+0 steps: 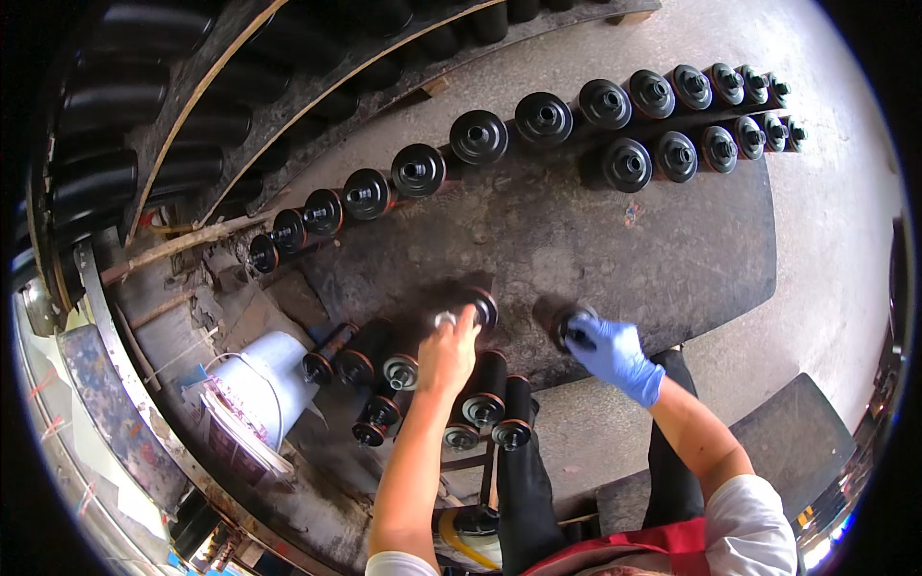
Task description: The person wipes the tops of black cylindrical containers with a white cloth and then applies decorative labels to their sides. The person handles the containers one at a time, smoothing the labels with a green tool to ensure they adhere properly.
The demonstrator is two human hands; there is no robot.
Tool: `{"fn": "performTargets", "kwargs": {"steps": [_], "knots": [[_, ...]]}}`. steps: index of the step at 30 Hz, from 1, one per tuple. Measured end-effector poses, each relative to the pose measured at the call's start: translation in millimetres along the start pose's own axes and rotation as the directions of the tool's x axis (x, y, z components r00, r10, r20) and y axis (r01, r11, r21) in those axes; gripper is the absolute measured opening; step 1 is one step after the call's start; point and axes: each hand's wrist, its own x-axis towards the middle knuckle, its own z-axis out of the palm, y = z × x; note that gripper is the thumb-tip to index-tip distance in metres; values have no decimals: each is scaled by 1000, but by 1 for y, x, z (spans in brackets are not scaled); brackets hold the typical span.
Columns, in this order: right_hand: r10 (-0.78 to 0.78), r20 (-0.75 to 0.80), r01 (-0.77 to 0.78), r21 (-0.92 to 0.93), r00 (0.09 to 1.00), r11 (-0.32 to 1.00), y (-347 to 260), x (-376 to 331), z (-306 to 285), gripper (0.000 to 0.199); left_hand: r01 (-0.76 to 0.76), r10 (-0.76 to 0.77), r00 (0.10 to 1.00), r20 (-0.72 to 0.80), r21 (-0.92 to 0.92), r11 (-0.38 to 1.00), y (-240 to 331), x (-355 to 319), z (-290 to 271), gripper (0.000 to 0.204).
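Observation:
My bare left hand (449,357) reaches over the dark tabletop with its fingers curled. A small whitish thing (444,320), blurred, shows at its fingertips, and a black cylinder (483,308) with a round end cap is right beside the index finger; whether they touch, I cannot tell. In a blue glove, my right hand (615,357) is closed on the capped end of another black cylinder (573,328), whose body is smeared by motion. Several more black cylinders (483,409) with copper-coloured rims and metal stubs are grouped by my left forearm.
Two rows of upright black cylinders (547,119) line the far side of the dark table (711,230). Racks (288,106) of black cylinders rise at the upper left. Left of the table is a white bucket (279,370) with a wire handle. A dark board (802,432) lies at the lower right.

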Motion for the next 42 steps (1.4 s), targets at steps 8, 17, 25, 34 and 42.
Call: {"fn": "performTargets", "kwargs": {"steps": [8, 17, 25, 34, 42], "knots": [[28, -217, -39, -49, 976, 998, 43, 107, -40, 20, 119, -132, 988, -81, -150, 982, 54, 107, -14, 35], [92, -275, -95, 3, 957, 995, 58, 159, -33, 23, 109, -149, 970, -191, -204, 973, 71, 160, -9, 34], [231, -205, -205, 140, 951, 969, 51, 164, -45, 39, 126, -152, 961, -233, -120, 985, 83, 164, -9, 33], [-142, -499, -75, -390, 855, 918, 158, 142, -236, 66, 130, -138, 969, -207, -50, 990, 88, 159, -12, 35], [-58, -81, -3, -606, 995, 796, 176, 166, -221, 74, 174, -184, 971, -156, -75, 982, 99, 156, -23, 53]]}}
